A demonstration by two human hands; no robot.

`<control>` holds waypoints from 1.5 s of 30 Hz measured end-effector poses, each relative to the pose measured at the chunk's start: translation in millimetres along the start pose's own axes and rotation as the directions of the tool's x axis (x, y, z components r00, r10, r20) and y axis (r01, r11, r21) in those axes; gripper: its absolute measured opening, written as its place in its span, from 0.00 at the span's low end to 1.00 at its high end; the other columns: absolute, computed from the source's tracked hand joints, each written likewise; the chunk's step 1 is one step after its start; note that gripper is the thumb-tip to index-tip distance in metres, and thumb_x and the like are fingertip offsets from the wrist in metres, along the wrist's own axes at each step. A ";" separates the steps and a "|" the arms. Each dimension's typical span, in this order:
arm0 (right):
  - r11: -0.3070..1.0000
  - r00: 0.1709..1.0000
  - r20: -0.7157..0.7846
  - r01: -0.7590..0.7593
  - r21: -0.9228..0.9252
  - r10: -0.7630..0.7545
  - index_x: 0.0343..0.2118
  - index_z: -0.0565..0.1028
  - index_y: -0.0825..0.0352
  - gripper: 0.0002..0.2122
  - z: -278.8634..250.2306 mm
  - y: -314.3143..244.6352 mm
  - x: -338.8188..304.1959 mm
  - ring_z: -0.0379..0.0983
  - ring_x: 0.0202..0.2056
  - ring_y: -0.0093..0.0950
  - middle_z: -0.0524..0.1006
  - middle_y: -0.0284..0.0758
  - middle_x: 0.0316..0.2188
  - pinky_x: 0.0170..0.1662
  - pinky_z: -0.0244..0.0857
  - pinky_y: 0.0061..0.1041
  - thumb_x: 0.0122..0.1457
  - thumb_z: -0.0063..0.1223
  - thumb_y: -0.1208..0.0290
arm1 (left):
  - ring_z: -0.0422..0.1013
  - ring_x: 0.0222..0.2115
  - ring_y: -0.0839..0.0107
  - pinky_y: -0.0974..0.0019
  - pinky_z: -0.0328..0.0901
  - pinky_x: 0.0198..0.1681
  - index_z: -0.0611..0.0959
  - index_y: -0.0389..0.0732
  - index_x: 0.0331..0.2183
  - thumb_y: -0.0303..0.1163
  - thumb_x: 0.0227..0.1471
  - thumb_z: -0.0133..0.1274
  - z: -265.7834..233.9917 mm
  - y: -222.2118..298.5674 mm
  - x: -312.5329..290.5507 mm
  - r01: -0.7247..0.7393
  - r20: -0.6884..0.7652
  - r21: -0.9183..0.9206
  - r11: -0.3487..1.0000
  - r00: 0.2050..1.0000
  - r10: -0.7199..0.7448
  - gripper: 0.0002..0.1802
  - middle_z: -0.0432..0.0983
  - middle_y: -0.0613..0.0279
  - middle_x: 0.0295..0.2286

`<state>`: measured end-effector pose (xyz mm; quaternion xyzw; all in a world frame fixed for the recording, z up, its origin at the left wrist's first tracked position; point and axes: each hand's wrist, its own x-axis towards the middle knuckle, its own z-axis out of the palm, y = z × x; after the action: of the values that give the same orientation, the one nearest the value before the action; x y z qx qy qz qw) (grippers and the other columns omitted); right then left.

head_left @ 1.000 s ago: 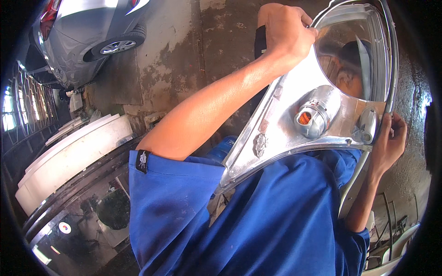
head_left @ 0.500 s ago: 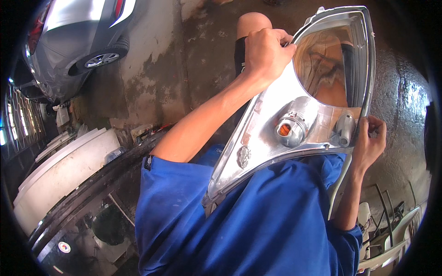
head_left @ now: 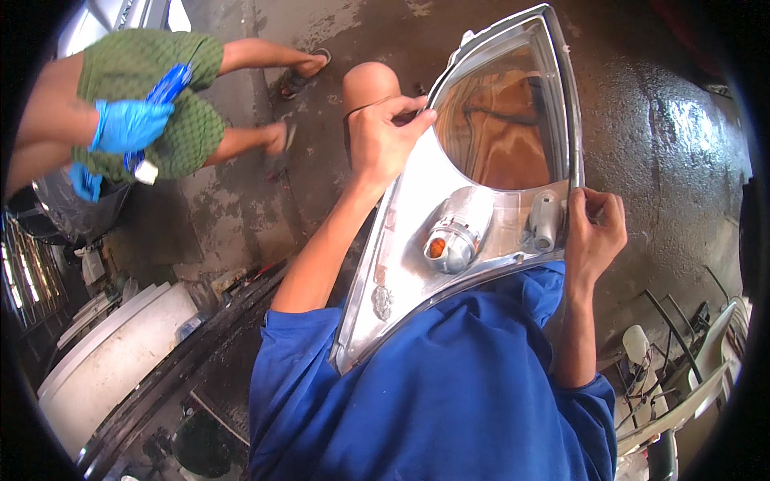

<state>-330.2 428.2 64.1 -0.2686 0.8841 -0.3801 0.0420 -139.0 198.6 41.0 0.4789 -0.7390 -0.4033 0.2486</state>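
A large silvery car headlight housing point(head_left: 407, 220) leans across my lap, its pointed lower end against my blue shirt. Pinched between the thumb and fingers of my left hand point(head_left: 387, 138) is its upper left rim. My right hand point(head_left: 595, 231) grips the opposite edge, lower down, with fingertips closed on the rim. A round socket with an orange part point(head_left: 437, 248) sits in the lower body, and a smaller grey tube-shaped socket point(head_left: 545, 221) lies near my right hand. Through the big upper opening I see brownish, wavy reflections or shapes, hard to tell apart.
At the left, another person in green shorts point(head_left: 152, 72) holds a blue tool or bottle point(head_left: 170, 83) in a blue-gloved hand point(head_left: 132, 126). White curved panels point(head_left: 120, 361) stack at lower left. Metal frames and pale parts point(head_left: 674, 361) lie at lower right. The floor point(head_left: 634, 104) looks wet.
The housing and both my hands have shifted left in view, still gripping the rim. The other person has come into view at the left, in front of the silver car.
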 end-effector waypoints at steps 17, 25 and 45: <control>0.999 0.998 -0.050 -0.024 0.026 0.025 0.27 0.80 0.73 0.07 4.2 -7.2 0.0 0.74 0.24 0.25 0.76 0.37 0.23 0.32 0.69 0.26 0.59 0.64 0.76 | 0.83 0.31 0.70 0.68 0.74 0.39 0.91 0.33 0.37 0.29 0.46 0.73 -3.8 10.5 6.3 0.083 0.036 0.099 0.992 0.996 -0.086 0.15 0.88 0.52 0.33; 0.994 0.998 -0.047 -0.038 0.106 0.043 0.27 0.79 0.73 0.05 5.9 -7.4 1.8 0.74 0.24 0.26 0.75 0.37 0.23 0.30 0.69 0.25 0.56 0.64 0.79 | 0.80 0.27 0.76 0.70 0.72 0.35 0.92 0.34 0.34 0.28 0.46 0.73 -9.1 11.5 19.0 0.263 0.119 0.039 0.964 0.957 -0.266 0.12 0.87 0.58 0.27; 0.984 0.994 -0.028 -0.104 0.143 0.109 0.27 0.79 0.73 0.04 5.6 -4.8 2.4 0.74 0.25 0.26 0.75 0.37 0.25 0.30 0.68 0.25 0.54 0.63 0.79 | 0.77 0.27 0.79 0.72 0.71 0.35 0.91 0.32 0.36 0.28 0.50 0.71 -11.7 -5.3 23.2 0.278 0.149 -0.009 0.960 0.950 -0.274 0.11 0.86 0.61 0.26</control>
<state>-328.5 420.7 63.8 -0.2107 0.8685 -0.4438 0.0655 -137.2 172.2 42.5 0.5431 -0.6749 -0.4790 0.1421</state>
